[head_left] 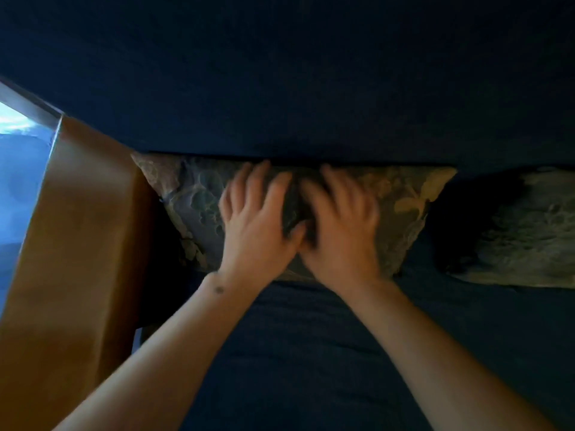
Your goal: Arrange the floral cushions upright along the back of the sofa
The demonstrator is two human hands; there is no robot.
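Both hands are pressed flat against the front of a floral cushion (357, 194) that stands against the dark blue back of the sofa (280, 73), at its left end beside the wooden armrest (77, 228). The left hand (258, 219) lies spread open on the cushion's middle, fingers pointing up toward its top edge, gripping nothing. The right hand (342, 225) sits just beside it, thumbs nearly touching, also open and palm-down on the fabric; it is blurred, so it seems to be moving, perhaps patting or pushing.

The cushion's top edge meets the sofa back and its lower edge rests on the seat (311, 353), so it looks upright or close to it. The step in hand appears to be settling this cushion into place.

A second floral cushion (513, 231) sits to the right, apart from the first across a shadowed gap; whether it stands properly upright I cannot tell. The likely next move is to release this one and reach right to straighten that cushion against the back.
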